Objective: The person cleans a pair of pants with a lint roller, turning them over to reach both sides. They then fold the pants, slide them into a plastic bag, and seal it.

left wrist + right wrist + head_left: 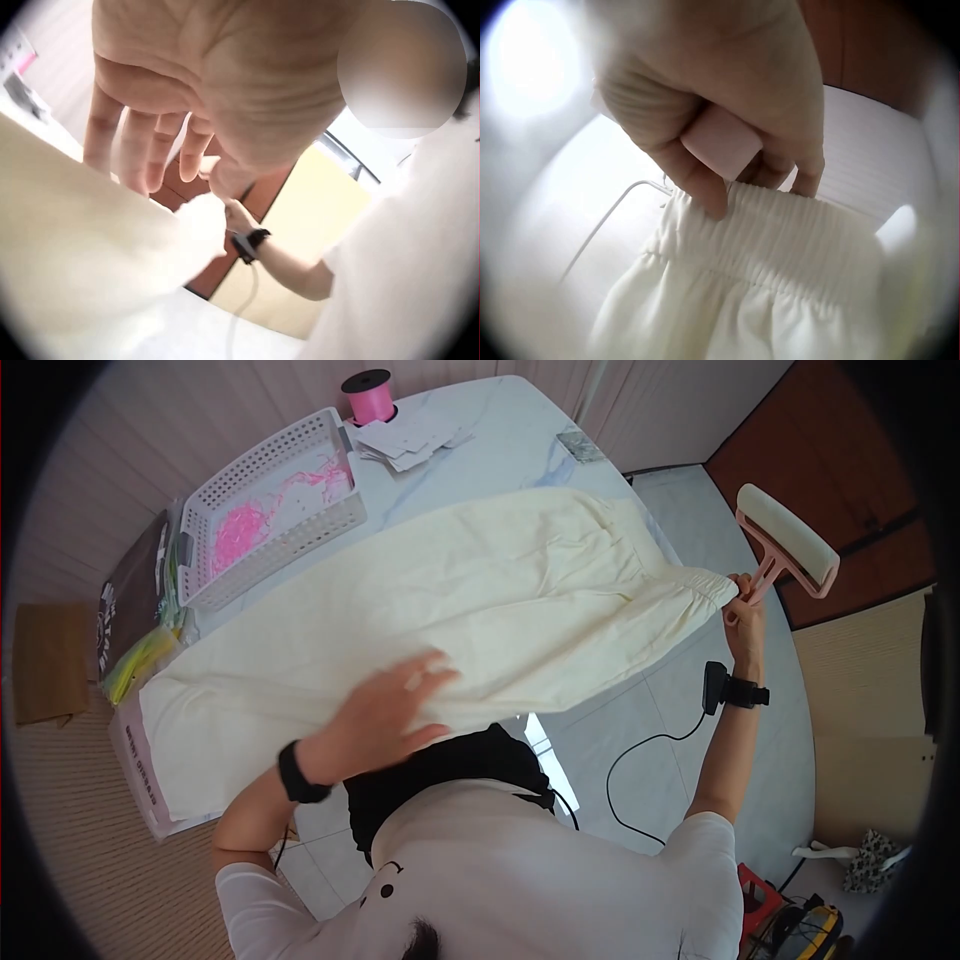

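A long cream garment, shaped like trousers, lies stretched across the table. Its gathered elastic waistband is lifted at the right end, past the table's edge. My right hand pinches that waistband between thumb and fingers, with the pink handle of a lint roller held in the same grip. The roller's white head points up and away from the cloth. Over the near side of the garment, my left hand is blurred, fingers spread and holding nothing; in the left wrist view its palm shows with the fingers extended.
A white perforated basket with pink shredded strips stands at the back left. Behind it are a pink ribbon spool and white paper tags. Packaged items lie at the left edge. A cable hangs from the right wrist camera.
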Action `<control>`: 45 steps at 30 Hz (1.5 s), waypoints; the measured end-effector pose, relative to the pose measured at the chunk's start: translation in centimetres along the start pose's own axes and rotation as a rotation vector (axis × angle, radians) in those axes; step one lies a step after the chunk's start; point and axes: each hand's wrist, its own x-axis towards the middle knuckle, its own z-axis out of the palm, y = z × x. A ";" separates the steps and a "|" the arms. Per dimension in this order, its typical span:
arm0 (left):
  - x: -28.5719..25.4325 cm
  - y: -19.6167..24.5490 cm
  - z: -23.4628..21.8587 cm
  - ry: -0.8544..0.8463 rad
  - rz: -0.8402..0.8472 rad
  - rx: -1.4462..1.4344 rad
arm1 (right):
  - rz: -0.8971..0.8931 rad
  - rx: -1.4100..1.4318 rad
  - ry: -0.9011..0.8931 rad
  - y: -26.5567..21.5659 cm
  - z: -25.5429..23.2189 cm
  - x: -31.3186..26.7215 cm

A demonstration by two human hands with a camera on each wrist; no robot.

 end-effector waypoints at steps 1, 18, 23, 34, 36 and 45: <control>-0.5 -0.7 -1.3 -0.012 -0.028 0.083 | 0.017 -0.001 0.013 0.1 -0.4 -0.1; -8.9 -14.6 -3.7 0.125 -0.308 0.313 | -0.047 0.253 0.000 -0.2 11.8 17.7; -7.5 -17.2 -6.8 0.409 -0.394 0.521 | -0.095 0.311 0.076 -1.7 14.5 20.0; -14.0 -4.2 -7.0 0.444 -0.105 0.657 | 0.024 0.348 0.015 4.5 -3.3 15.9; -14.3 -0.5 -5.4 0.268 -0.091 0.438 | 0.030 0.214 -0.033 6.2 -6.7 14.3; -15.6 0.7 0.0 0.001 -0.338 0.075 | 0.038 -0.151 -0.016 6.1 -4.6 7.7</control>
